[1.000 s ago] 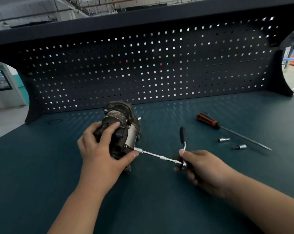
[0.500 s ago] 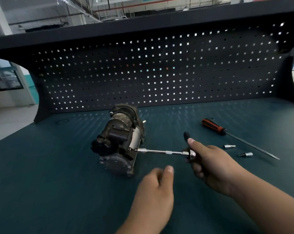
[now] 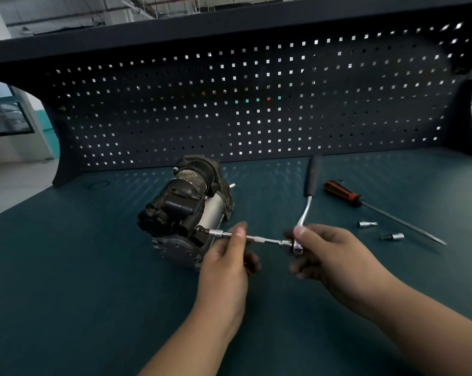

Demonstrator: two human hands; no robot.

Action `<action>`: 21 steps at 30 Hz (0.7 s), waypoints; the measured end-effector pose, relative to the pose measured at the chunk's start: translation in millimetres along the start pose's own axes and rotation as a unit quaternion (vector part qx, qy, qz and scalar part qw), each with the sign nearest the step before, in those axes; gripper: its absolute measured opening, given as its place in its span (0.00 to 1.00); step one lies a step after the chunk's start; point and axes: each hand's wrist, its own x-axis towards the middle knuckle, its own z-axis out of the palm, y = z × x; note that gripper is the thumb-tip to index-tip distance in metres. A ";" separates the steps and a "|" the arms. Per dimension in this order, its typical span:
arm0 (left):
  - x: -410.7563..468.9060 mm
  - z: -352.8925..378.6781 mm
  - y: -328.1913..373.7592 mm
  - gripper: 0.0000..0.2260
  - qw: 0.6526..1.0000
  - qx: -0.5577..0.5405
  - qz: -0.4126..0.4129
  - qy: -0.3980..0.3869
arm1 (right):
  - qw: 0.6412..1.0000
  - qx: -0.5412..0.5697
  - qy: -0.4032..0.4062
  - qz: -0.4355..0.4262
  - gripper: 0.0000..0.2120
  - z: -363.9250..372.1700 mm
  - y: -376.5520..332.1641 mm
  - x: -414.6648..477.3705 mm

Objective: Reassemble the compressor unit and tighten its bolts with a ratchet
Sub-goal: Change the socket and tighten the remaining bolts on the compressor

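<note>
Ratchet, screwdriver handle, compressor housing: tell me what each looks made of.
Ratchet: bright, mirror-like shaft and extension, likely chromed steel; matte black grip, probably rubber or plastic. Screwdriver handle: orange with black bands and a slight sheen, likely moulded plastic or rubber. Compressor housing: dull, dark and grimy, cast metal or plastic, unclear which; its pale cylinder reads as bare brushed metal.

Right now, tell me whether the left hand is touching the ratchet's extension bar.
Touching. The head view shows the left hand pinching the extension bar, thumb over it, between the compressor and the ratchet.
</note>
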 end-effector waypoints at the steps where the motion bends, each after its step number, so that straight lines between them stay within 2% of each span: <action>1: -1.3 -2.2 1.0 0.13 1.000 -0.023 -0.001 -0.019 | 0.999 0.015 0.013 0.031 0.15 4.1 -0.5 1.3; 3: -2.2 -5.2 0.8 0.16 0.999 -0.025 0.002 -0.022 | 0.997 0.008 0.012 0.074 0.18 7.2 -0.4 0.6; 4: -2.3 -5.6 0.2 0.16 1.000 -0.012 0.008 -0.012 | 0.997 0.005 0.001 0.071 0.17 7.1 -0.2 0.1; 7: -2.7 -2.4 -1.5 0.14 1.000 0.006 0.026 0.017 | 0.999 -0.031 -0.023 -0.034 0.04 1.3 -2.4 -3.3; 9: -2.9 -0.2 -2.8 0.13 0.999 0.015 0.028 0.029 | 0.988 -0.113 -0.021 -0.099 0.11 -0.4 0.3 -4.3; 10: -3.2 -0.6 -3.1 0.15 0.999 0.013 0.024 0.031 | 0.987 -0.119 -0.015 -0.106 0.10 1.0 1.3 -5.8; 12: -3.0 -2.1 -3.2 0.16 0.999 0.010 0.014 0.029 | 0.998 -0.036 -0.001 -0.044 0.06 7.1 1.2 -7.3; 14: -3.8 -3.2 -2.7 0.14 1.000 0.016 0.011 0.022 | 0.998 0.026 0.015 0.061 0.17 14.0 2.1 -5.8; 16: -4.2 -3.9 -1.5 0.14 1.000 -0.002 0.006 0.023 | 0.990 0.031 0.012 0.136 0.19 18.5 1.9 -6.1; 17: -3.7 -4.1 -1.4 0.14 1.000 -0.006 0.006 0.027 | 0.990 0.028 -0.002 0.140 0.18 18.0 2.2 -7.2; 18: -3.1 -3.2 -1.0 0.15 0.999 -0.004 0.009 0.033 | 0.993 0.018 -0.012 0.115 0.15 17.1 2.6 -8.2; 20: -2.5 -1.5 -0.4 0.15 0.999 0.001 0.016 0.050 | 1.000 -0.010 -0.027 0.010 0.04 12.0 3.3 -10.7; 21: -2.2 -0.6 -0.6 0.15 0.998 0.003 0.015 0.059 | 0.998 -0.039 -0.028 -0.039 0.06 9.9 4.1 -12.2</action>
